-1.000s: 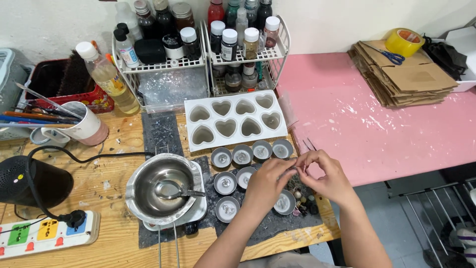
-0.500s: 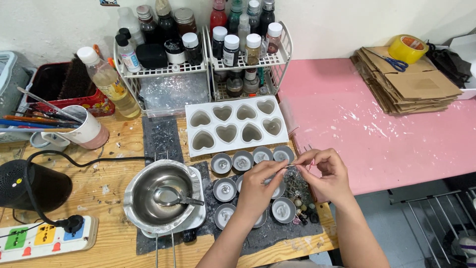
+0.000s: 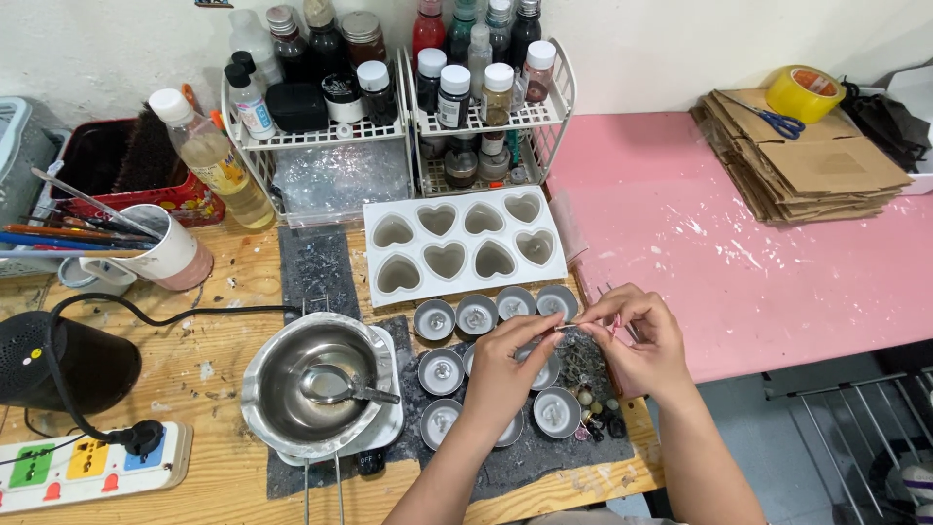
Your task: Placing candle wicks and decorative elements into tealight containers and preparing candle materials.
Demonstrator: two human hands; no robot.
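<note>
Wick [image 3: 567, 328], thin and pale, pinched between both hands above small metal cups [image 3: 476, 313] on wooden bench [image 3: 224, 292]. Left hand [image 3: 505, 365] fingertips closed on one end; right hand [image 3: 641, 340] nipping the other, wrists bent inward. Apparently wick-setting stage; next likely needs careful centring over a cup. White heart mould [image 3: 465, 245] just behind, steel pot [image 3: 316, 379] to left.

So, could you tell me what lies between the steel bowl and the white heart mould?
In the head view, only bare grey mat separates the steel bowl from the white heart mould.
</note>
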